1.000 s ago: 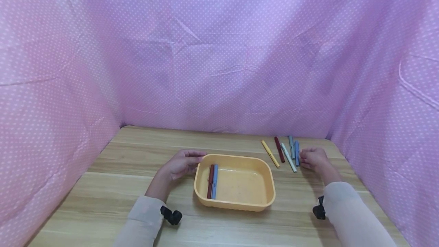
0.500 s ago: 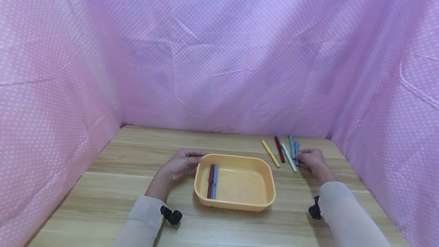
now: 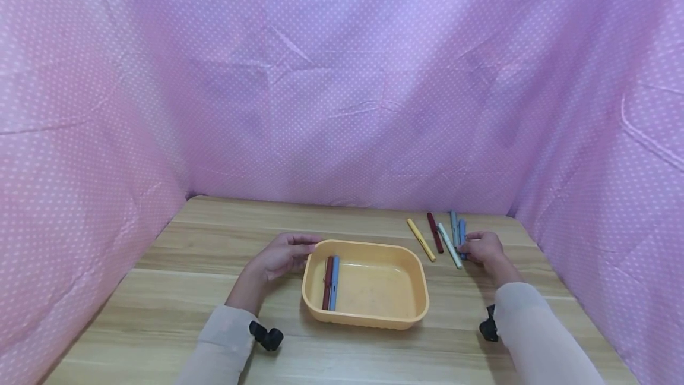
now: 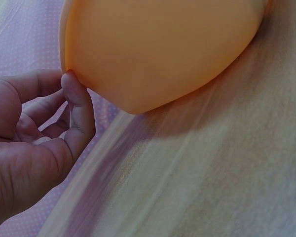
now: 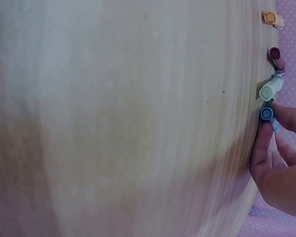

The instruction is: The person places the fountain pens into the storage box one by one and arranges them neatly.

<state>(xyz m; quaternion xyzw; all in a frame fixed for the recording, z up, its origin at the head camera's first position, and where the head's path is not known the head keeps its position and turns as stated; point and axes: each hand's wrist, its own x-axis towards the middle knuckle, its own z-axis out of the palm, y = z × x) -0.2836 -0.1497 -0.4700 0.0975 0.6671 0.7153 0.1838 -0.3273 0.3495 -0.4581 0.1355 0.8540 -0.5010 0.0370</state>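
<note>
At the far left corner of a yellow-orange plastic basin (image 3: 379,287), my left hand (image 3: 283,254) pinches the rim between thumb and fingers. The left wrist view shows the thumb against the basin's outer wall (image 4: 163,54). Inside the basin a dark red pen (image 3: 328,284) and a blue pen (image 3: 335,281) lie side by side at the left. On the right of the table, my right hand (image 3: 483,248) pinches another blue pen (image 3: 462,229) near its close end. In the right wrist view thumb and index finger flank that blue pen (image 5: 267,114). The pen lies low at the tabletop.
Left of the gripped pen lie a grey-blue pen (image 3: 454,224), a pale green pen (image 3: 449,245), a dark red pen (image 3: 435,233) and a yellow pen (image 3: 421,240). A pink dotted curtain (image 3: 342,106) encloses the wooden table (image 3: 187,290) at the back and sides.
My right hand has moved a little left, from beside the blue pen onto it, and now pinches it. My left hand and the basin have stayed in place.
</note>
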